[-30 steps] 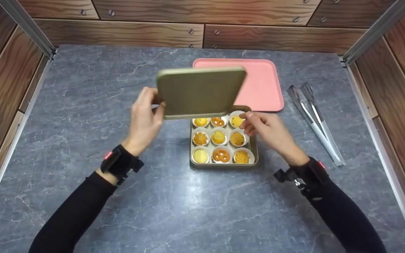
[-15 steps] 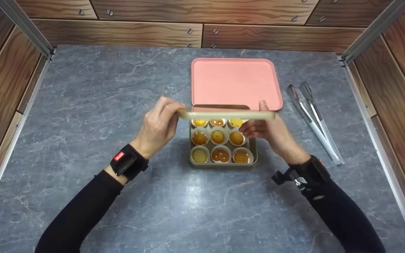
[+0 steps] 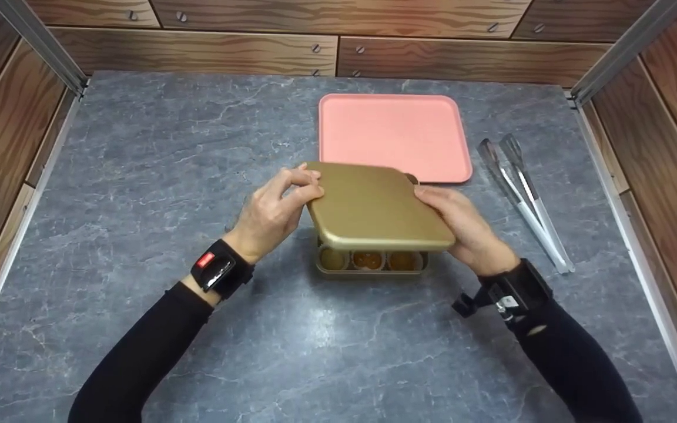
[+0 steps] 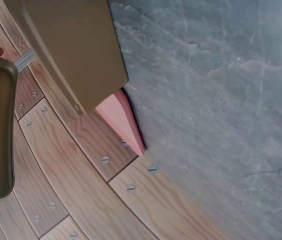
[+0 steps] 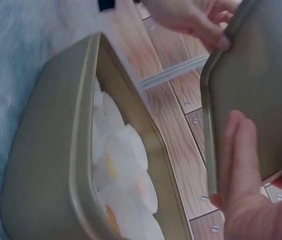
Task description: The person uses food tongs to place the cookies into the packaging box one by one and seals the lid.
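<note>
A gold metal lid (image 3: 379, 202) is held tilted over a matching baking tin (image 3: 374, 277). My left hand (image 3: 274, 205) pinches the lid's left edge, thumb on top. On the opposite edge, my right hand (image 3: 468, 226) grips it with the thumb above, and the right wrist view shows fingers (image 5: 243, 155) stretched along its underside. Below the lid's near edge, the front row of small yellow and orange tarts (image 3: 368, 260) shows; the lid hides the other rows. White paper cups (image 5: 126, 170) line the tin in the right wrist view, with a gap between tin and lid.
Behind the tin lies a pink tray (image 3: 394, 132). Metal tongs with white handles (image 3: 538, 223) rest on the grey marbled table (image 3: 197, 129) at the right. Wood-patterned panels (image 3: 197, 53) enclose the back and sides.
The lid has swung from upright, underside facing me, to nearly flat with its top up, and lowered over the tin. My right hand has taken hold of its right edge.
</note>
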{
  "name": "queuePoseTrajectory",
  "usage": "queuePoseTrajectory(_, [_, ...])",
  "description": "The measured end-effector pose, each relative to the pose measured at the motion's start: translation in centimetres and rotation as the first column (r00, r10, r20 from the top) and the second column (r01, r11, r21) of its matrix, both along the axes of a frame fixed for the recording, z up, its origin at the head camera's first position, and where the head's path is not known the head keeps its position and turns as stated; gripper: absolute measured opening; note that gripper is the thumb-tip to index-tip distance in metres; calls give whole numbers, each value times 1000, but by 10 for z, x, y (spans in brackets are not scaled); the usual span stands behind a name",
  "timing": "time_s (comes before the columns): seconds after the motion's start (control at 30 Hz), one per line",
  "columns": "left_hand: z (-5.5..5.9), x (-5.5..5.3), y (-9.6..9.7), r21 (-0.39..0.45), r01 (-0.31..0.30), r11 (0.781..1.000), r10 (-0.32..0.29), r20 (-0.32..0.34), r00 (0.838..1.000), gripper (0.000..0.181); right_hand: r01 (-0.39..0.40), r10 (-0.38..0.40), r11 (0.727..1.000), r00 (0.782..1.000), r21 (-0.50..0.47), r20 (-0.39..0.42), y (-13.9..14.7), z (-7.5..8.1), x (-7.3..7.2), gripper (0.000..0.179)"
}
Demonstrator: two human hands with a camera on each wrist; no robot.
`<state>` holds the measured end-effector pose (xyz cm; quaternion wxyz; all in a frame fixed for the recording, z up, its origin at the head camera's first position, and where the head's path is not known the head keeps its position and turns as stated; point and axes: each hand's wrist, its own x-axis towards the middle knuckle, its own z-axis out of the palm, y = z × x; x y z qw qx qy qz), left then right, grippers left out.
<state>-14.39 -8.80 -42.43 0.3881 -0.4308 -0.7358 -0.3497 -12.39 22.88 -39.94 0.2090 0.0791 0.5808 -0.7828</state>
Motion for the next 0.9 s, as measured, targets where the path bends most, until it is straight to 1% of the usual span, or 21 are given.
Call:
queuePoseTrajectory(0.07, [-1,1,0,-15,4,1000,-4,18,1000,24,22,-22,999,1000,-26,-19,0,0,-1,27])
queuePoseTrajectory(0.17, [-3,3,1,-23,5,1000,-3,49,999,22,62,-63,998,996,-27,-67,0,0,-2,40])
queuePoseTrajectory(0.23, [-4,3,3,-21,-4,1000,6,91,996,24,81,-82,997,992,-12,-100,-1,0,-3,46])
queuePoseTrajectory(0.27, [-4,3,5,-15,-11,1000,13,124,992,28,86,-87,996,990,-6,-110,-1,-1,-3,48])
queuePoseTrajectory(0.3, [-5,4,6,-7,-22,1000,23,169,985,33,95,-94,995,988,4,-120,-1,-1,-3,49])
queuePoseTrajectory(0.33, [-6,4,7,5,-35,999,33,226,974,39,102,-100,995,987,7,-128,-1,-2,-4,49])
queuePoseTrajectory(0.37, [-7,5,9,18,-50,999,42,296,954,45,107,-105,994,985,9,-138,-1,-3,-5,50])
queuePoseTrajectory(0.4, [-8,6,10,31,-67,997,50,381,923,50,113,-110,993,983,13,-146,-2,-4,-6,50])
queuePoseTrajectory(0.43, [-8,7,11,52,-80,995,46,475,879,54,119,-115,993,982,19,-152,-1,-5,-7,50])
queuePoseTrajectory(0.47, [-9,9,12,70,-99,993,42,570,821,57,123,-118,992,980,26,-159,-1,-6,-7,50])
queuePoseTrajectory(0.5, [-8,11,14,92,-113,989,24,663,748,56,129,-122,991,979,34,-166,-1,-7,-8,50])
queuePoseTrajectory(0.53, [-8,13,15,115,-124,985,-3,746,666,55,133,-124,990,978,41,-170,-1,-8,-9,50])
queuePoseTrajectory(0.57, [-7,14,16,148,-126,981,-49,817,575,55,135,-125,990,977,48,-173,-1,-10,-10,50])
queuePoseTrajectory(0.6, [-6,15,17,174,-132,976,-89,868,489,57,135,-123,989,977,55,-175,-1,-11,-10,51])
queuePoseTrajectory(0.63, [-6,16,18,199,-140,970,-126,903,411,59,133,-120,989,977,63,-175,-1,-13,-10,51])
queuePoseTrajectory(0.67, [-5,17,18,223,-147,964,-161,925,344,62,129,-114,989,978,71,-176,0,-14,-11,51])
queuePoseTrajectory(0.7, [-4,17,19,254,-151,955,-203,936,288,63,123,-107,989,978,82,-178,0,-16,-11,51])
queuePoseTrajectory(0.73, [-5,17,20,276,-157,948,-233,940,248,64,117,-98,988,979,98,-182,0,-18,-11,52])
queuePoseTrajectory(0.77, [-5,17,20,291,-166,942,-252,942,223,64,106,-83,987,979,118,-186,1,-19,-11,52])
queuePoseTrajectory(0.83, [-6,17,20,293,-189,937,-257,947,193,65,82,-48,982,980,172,-195,3,-21,-11,53])
queuePoseTrajectory(0.9, [-8,18,20,285,-199,938,-252,952,175,64,61,-10,969,978,241,-210,5,-23,-12,54])
